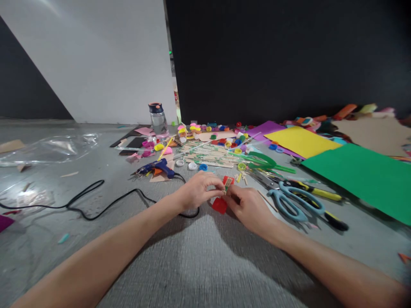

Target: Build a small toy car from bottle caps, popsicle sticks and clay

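My left hand and my right hand meet over the middle of the grey table, fingertips pinched close together. Between them is a small red piece with short wooden bits at its upper part; fingers partly cover it. Both hands are closed on this small work. Just beyond lie flat wooden sticks with green print, along with white, blue and yellow bottle caps. A blue glue gun lies left of my left hand, and light-blue scissors lie right of my right hand.
A water bottle stands at the back. Green paper and yellow paper lie on the right, near a yellow-black cutter. The black cord loops across the left side. Clear plastic lies far left.
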`<act>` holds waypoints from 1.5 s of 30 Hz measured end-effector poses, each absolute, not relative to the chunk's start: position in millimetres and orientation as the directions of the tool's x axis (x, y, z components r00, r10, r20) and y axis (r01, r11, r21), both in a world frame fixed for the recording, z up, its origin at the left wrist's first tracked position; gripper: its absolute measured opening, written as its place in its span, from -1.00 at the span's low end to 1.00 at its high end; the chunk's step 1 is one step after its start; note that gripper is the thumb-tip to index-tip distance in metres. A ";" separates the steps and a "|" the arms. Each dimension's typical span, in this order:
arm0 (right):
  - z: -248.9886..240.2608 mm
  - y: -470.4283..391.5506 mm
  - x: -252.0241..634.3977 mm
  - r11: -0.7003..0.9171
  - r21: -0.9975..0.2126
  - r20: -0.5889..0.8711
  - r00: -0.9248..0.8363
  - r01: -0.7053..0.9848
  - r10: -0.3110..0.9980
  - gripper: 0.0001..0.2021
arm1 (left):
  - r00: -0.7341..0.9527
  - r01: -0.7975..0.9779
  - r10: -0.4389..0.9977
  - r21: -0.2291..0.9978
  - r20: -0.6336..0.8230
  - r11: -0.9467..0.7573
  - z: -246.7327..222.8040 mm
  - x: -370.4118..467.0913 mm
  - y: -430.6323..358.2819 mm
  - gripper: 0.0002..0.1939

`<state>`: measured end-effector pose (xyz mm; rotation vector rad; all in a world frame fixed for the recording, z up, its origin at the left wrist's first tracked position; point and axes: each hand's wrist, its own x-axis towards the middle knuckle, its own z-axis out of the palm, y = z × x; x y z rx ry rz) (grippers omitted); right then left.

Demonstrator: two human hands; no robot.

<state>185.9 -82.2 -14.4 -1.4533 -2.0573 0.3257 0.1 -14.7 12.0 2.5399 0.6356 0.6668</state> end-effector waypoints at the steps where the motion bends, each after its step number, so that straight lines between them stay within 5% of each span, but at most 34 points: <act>1: -13.8 -82.3 186.2 0.371 -0.514 0.324 -0.226 0.773 0.919 -0.82 | 0.776 0.315 0.528 0.514 0.344 -0.798 12.7 -0.1 -14.7 -0.88; 32: -13.8 -83.9 189.4 0.359 -0.617 0.310 -0.203 0.700 0.929 -0.82 | 0.744 0.291 0.558 0.572 0.368 -0.767 11.8 0.2 -14.4 -0.86; 37: -7.7 -86.8 206.7 0.382 -0.617 0.373 -0.172 0.688 0.912 -0.77 | 0.694 0.361 0.632 0.592 0.345 -0.721 29.1 -4.7 -17.1 -0.62; 42: -13.6 -70.1 227.4 0.378 -0.572 0.459 -0.098 0.728 0.883 -0.70 | 0.689 0.645 0.710 0.324 0.147 -0.692 35.3 1.9 -41.9 -0.36; 45: -23.8 -57.9 231.6 0.418 -0.509 0.475 -0.160 0.753 0.865 -0.59 | 0.683 0.697 0.722 0.195 0.113 -0.690 23.9 7.0 -51.2 -0.42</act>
